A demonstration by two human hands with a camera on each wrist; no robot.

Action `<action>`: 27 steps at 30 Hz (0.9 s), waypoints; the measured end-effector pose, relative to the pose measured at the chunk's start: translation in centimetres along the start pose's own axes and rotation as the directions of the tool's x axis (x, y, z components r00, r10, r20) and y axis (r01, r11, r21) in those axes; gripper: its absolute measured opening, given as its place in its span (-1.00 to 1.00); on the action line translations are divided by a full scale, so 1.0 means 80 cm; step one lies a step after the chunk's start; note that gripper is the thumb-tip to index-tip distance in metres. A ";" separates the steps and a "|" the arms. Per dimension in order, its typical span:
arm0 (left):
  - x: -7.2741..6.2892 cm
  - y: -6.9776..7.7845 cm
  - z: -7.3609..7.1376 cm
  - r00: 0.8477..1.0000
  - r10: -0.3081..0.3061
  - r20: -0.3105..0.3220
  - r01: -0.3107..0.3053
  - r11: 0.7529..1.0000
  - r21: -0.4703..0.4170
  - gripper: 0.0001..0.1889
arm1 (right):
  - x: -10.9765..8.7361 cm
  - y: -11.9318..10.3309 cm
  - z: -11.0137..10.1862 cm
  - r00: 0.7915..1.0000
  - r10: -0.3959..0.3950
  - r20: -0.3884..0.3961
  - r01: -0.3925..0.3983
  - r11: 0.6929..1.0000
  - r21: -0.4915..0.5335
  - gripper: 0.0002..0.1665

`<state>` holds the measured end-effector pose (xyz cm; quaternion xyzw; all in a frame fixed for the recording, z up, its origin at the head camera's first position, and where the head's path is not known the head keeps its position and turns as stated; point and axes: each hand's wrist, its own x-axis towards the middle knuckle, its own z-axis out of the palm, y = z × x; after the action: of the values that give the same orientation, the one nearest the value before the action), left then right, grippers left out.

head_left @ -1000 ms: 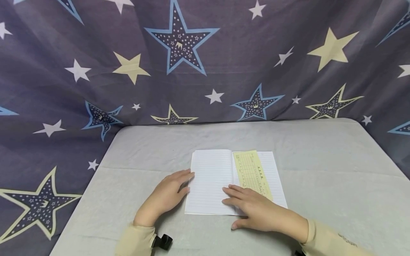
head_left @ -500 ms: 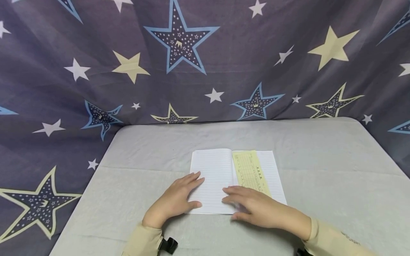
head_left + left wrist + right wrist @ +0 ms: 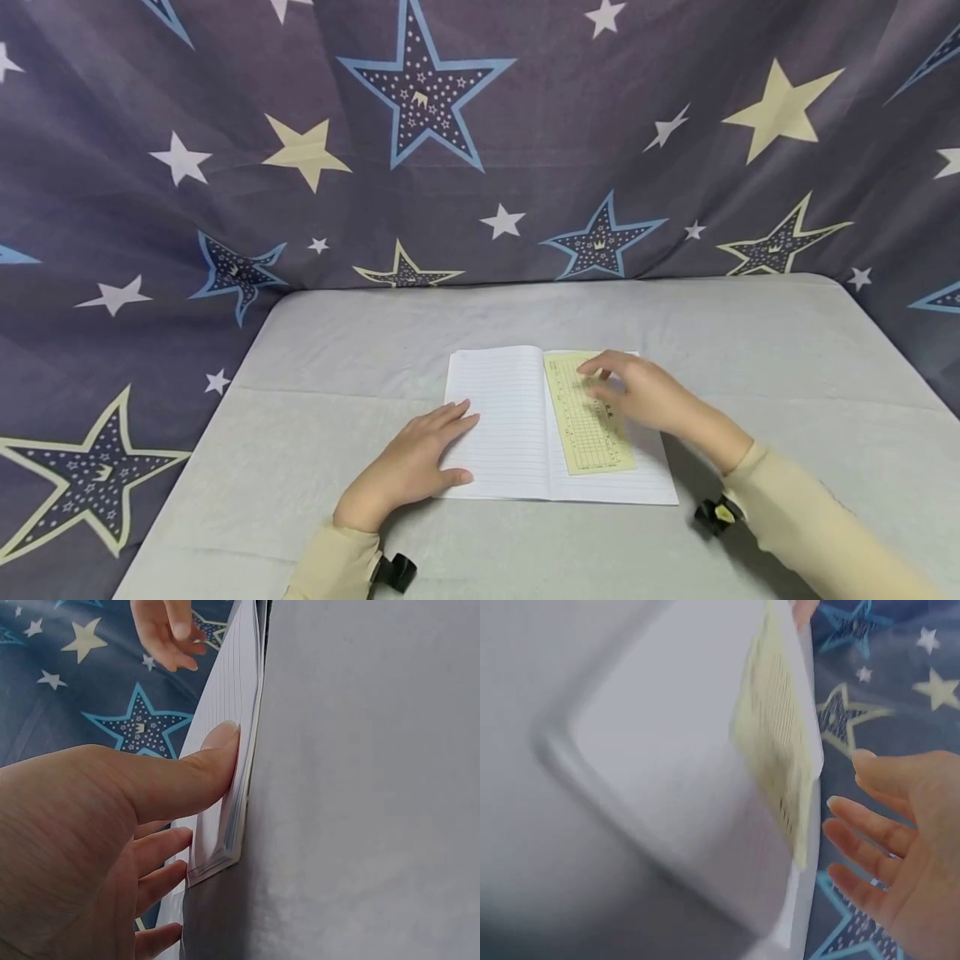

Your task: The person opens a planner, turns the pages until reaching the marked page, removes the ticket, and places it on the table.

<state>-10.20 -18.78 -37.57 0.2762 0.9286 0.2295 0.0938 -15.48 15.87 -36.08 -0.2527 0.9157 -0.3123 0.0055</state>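
An open lined notebook (image 3: 495,442) lies flat on the grey-covered table. On its right page rests a yellow printed slip (image 3: 592,442), slightly slanted along the centre fold. My left hand (image 3: 408,462) rests with spread fingers on the left page's outer lower corner; in the left wrist view its thumb (image 3: 217,742) lies on the page near the bottom edge. My right hand (image 3: 645,396) hovers over the upper part of the slip, fingers loosely bent and holding nothing. The right wrist view shows that hand (image 3: 900,840) apart from the slip (image 3: 776,727).
The light grey cloth (image 3: 360,350) covers the table around the notebook. A dark curtain with stars (image 3: 510,125) hangs behind and along the sides. Black wrist straps (image 3: 393,573) sit at the sleeves.
My left hand moved right onto the left page, then stayed. My right hand lifted off the notebook's lower middle and moved up and right over the slip, uncovering its lower end.
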 end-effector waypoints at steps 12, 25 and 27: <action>0.000 -0.003 0.001 1.000 -0.018 0.019 0.018 1.000 -0.011 -0.22 | 0.051 0.052 -0.005 0.990 0.143 -0.009 -0.143 0.986 -0.089 -0.59; 0.000 -0.001 0.001 1.000 -0.015 0.010 0.015 1.000 -0.012 -0.23 | 0.064 0.061 -0.003 0.989 0.145 0.031 -0.143 0.987 -0.067 -0.89; -0.001 -0.001 0.002 1.000 -0.014 0.012 0.015 1.000 -0.015 -0.23 | 0.066 0.062 -0.004 0.988 0.150 0.036 -0.149 0.988 -0.036 -0.91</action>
<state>-10.17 -18.83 -37.72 0.2701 0.9282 0.2343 0.1031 -22.45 16.97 -37.90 -0.1893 0.9369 -0.2910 0.0422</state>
